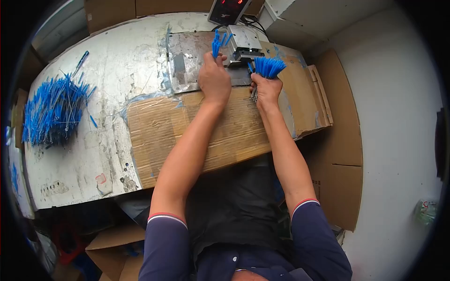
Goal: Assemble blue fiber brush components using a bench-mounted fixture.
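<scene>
While left fingers grasp blue rods | right fingers clench bundle | its middle hidden

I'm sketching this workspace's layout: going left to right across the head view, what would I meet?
Pile of thin blue pieces → left hand with a small blue bundle → right hand with a larger blue bundle → tall cardboard panel → clear plastic bottle.

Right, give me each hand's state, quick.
Left hand: closed, holding a small bunch of blue-ended pieces.
Right hand: closed, holding a thick bundle of blue-ended pieces.
</scene>
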### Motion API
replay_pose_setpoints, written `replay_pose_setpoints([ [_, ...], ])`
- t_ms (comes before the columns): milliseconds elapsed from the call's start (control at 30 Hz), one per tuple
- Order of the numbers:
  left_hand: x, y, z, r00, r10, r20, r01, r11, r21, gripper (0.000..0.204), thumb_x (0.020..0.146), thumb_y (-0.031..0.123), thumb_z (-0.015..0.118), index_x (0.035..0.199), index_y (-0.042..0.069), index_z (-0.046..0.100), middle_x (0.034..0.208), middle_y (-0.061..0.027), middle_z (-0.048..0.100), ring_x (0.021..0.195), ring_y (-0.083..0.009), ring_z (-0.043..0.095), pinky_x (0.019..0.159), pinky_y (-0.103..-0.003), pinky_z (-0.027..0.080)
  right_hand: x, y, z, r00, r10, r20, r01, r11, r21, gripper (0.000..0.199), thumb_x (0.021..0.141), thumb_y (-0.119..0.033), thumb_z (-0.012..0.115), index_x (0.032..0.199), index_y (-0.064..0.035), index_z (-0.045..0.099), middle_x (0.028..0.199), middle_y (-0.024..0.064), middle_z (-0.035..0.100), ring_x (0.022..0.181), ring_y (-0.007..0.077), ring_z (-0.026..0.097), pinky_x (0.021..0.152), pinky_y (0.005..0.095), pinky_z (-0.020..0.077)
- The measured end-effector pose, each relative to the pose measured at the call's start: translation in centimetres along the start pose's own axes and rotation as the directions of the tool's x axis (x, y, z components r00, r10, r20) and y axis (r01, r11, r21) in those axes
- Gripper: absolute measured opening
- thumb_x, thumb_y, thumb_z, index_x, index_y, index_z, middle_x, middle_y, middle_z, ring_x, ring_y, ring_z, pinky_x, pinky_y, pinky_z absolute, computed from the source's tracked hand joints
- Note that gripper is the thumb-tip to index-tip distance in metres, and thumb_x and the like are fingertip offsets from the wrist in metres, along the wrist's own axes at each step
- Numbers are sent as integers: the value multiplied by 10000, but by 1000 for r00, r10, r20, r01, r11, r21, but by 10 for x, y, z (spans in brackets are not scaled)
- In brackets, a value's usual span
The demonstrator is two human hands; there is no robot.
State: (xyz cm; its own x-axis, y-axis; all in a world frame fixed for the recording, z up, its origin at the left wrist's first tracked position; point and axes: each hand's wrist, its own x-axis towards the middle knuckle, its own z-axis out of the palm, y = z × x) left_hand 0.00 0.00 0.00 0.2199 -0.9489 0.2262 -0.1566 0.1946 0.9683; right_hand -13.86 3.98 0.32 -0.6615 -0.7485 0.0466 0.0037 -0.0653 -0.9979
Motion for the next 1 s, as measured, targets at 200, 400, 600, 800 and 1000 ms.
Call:
replay_pose_setpoints([
  [200,0,-14,7,907,412,-87,-379,889,256,75,998,113,534,1045,64,565,897,-113,735,787,-366,682,703,-487,503,1,-3,1,1000,23,-7,-23,999,-25,116,759,42,768,801,13,665,674,81,655,502,171,606,434,297,482],
  [400,-2,-20,9,937,328,123,-349,904,246,64,962,82,554,1020,54,556,861,-129,722,789,-376,684,699,-499,502,-6,-21,-10,976,178,122,-196,968,159,137,751,48,774,853,19,687,712,99,677,551,187,640,489,311,539],
  [600,-1,-17,11,916,365,165,-398,875,277,74,920,36,549,994,45,547,799,-158,690,762,-386,678,684,-503,501,1,-19,-23,960,228,165,-251,959,133,153,752,61,774,872,29,686,738,104,683,570,195,651,508,323,556],
  [800,1,-22,11,898,402,178,-437,862,258,70,892,5,538,955,36,543,767,-176,659,739,-402,656,669,-513,489,0,-21,-22,948,261,182,-276,959,67,156,749,63,769,870,43,672,728,108,673,565,203,648,502,325,555],
  [1000,-6,-12,5,830,505,239,-558,771,308,132,831,-23,546,947,29,580,878,-170,622,857,-372,625,757,-471,480,0,-19,-19,953,278,122,-290,952,97,128,743,69,742,843,53,663,714,115,664,545,206,638,482,323,546],
])
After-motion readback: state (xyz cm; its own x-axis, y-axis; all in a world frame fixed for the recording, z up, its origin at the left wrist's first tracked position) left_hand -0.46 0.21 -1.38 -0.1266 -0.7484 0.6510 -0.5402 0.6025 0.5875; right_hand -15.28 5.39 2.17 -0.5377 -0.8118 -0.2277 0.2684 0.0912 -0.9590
